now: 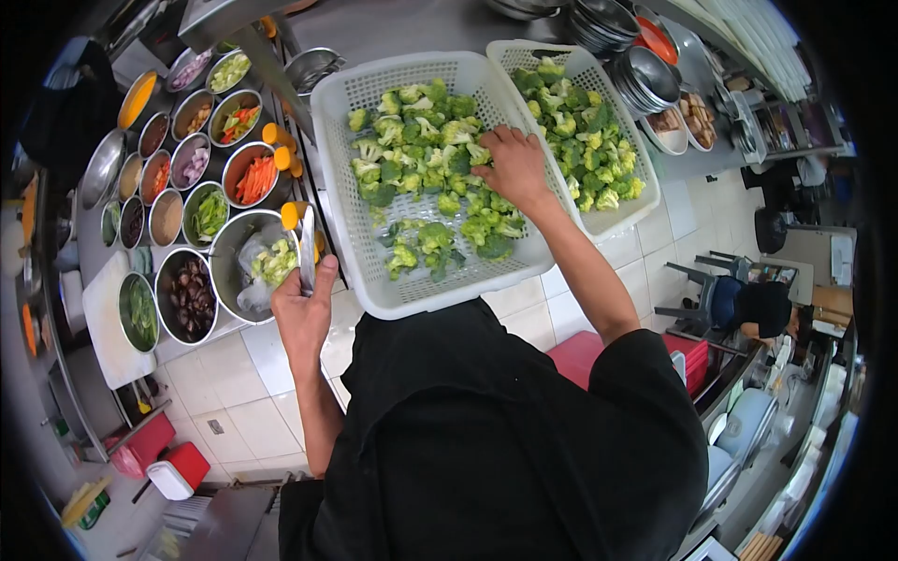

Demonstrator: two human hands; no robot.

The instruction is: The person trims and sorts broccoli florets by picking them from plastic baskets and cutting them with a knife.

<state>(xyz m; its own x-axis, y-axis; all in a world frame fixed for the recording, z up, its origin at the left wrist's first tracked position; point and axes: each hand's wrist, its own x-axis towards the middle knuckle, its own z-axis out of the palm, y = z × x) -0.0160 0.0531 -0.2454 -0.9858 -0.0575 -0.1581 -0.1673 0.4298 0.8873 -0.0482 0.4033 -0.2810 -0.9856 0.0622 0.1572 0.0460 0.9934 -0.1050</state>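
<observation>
My left hand is closed around a knife, its blade pointing up and away from me. It is beside a steel pot holding pale green cut pieces and a plastic bag. My right hand reaches into a white perforated basket, near its right wall. The fingers are apart and bent, touching the broccoli florets; no floret is plainly lifted. Several florets lie scattered at the basket's near end, where the bottom shows. A second white basket with broccoli stands to the right.
Several steel containers hold carrot strips, sliced greens and dark mushrooms on the left. A white cutting board lies by them. Stacked metal bowls stand at the upper right. Another person is at the far right.
</observation>
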